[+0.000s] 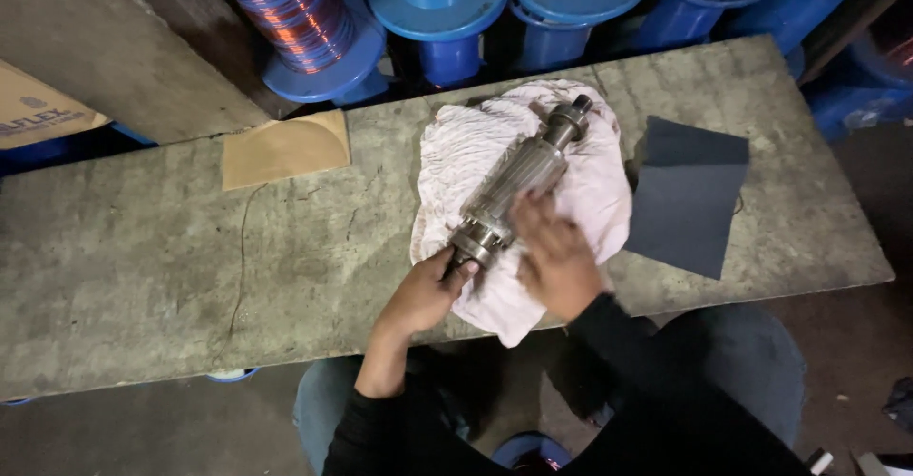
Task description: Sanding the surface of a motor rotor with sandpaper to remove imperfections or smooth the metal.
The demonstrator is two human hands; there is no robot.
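1. Left hand (425,292) grips the near end of the rotor (518,183), fingers pinching the shaft.
2. Right hand (554,259) lies spread and blurred over the rotor's near half.
3. Rotor rests diagonally on the cloth (592,194), mid-bench (171,267).
4. Hold the shaft steady; stroke evenly along it.

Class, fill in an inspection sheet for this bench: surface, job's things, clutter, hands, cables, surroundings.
Surface: worn grey bench top, stained and cracked.
Job's things: ribbed metal shaft lying on a pale cloth.
Clutter: dark abrasive sheet; tan paper piece.
Hands: left hand grips the shaft's near end; right hand rests blurred on shaft and cloth.
Cables: nothing seen loose.
Surroundings: blue spools, one wound with copper wire; cardboard box.
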